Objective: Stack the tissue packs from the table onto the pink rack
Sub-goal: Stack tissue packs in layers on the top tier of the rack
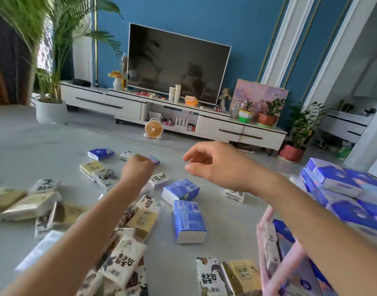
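As the left hand (137, 169) curled, grip unclear, at the small blue plastic tissue pack (155, 160) just beyond it, the right hand (213, 165) spread and empty, a weak pinch might drop it short of the pink plastic rack (260, 231).

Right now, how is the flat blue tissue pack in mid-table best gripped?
Across its two long sides, from above: the blue tissue pack lies flat, lengthwise away from the camera, with bare table on both sides for thumb and fingers.
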Available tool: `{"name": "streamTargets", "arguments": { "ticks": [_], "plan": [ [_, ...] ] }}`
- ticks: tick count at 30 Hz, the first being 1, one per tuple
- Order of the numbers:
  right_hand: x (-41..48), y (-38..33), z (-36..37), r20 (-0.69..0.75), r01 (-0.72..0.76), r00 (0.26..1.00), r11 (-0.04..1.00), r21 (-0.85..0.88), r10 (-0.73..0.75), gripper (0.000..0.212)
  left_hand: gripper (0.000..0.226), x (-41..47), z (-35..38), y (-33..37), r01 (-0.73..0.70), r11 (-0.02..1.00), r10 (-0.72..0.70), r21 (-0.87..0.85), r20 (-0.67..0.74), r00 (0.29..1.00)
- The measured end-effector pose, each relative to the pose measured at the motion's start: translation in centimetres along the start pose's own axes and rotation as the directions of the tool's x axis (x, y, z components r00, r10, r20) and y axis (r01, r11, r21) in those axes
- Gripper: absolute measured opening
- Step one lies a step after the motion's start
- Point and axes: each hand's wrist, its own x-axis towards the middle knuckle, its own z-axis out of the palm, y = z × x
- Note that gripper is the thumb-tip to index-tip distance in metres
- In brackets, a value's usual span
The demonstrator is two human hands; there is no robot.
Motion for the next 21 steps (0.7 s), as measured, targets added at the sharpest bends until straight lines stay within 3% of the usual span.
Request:
{"name": "streamTargets", "arguments": {
  "ticks": [6, 10, 12, 14, 17, 19, 21],
  "plan": [
    [9.5, 4.2, 8.7, 0.080, -0.201, 0.977, 0.979, 0.039, 0.197, 0.030, 0.025, 4.3, -4.1, -2.5, 0.046, 0.994, -0.048, -0.103, -0.024, 0.999],
    [15.2, 5.8, 13.4, 0.009, -0.281, 0.959, 0.952, 0.123, 0.282, 0.039, 0.024, 7.5, -7.4, -3.9, 0.036, 0.995, -0.045, -0.095, -0.094, 0.995],
    [18.4, 6.5, 15.1, -0.033, -0.291, 0.954, 0.949, 0.124, 0.297, 0.042, 0.019, 9.5, -9.2, -4.6, -0.013, 0.999, 0.023, 0.053, -0.196, 0.980],
    [21.9, 7.4, 16.7, -0.065, -0.294, 0.952, 0.953, 0.072, 0.299, 0.050, 0.017, 12.4, -10.7, -5.1, -0.042, 0.934, 0.132, 0.354, -0.234, 0.963],
    [26.4, 9.1, 18.3, -0.092, -0.359, 0.931, 0.931, -0.069, 0.352, 0.056, 0.036, 18.3, -12.0, -5.7, -0.075, 0.734, 0.199, 0.675, -0.108, 0.974],
    [28.3, 10.6, 19.3, -0.059, -0.410, 0.912, 0.902, -0.135, 0.406, 0.054, 0.051, 22.2, -11.9, -6.6, -0.095, 0.638, 0.167, 0.764, -0.017, 0.986],
    [29.3, 12.2, 20.0, -0.012, -0.427, 0.904, 0.901, -0.082, 0.428, 0.042, 0.061, 25.5, -11.1, -7.5, -0.131, 0.599, 0.153, 0.790, 0.048, 0.987]
  ]
}}
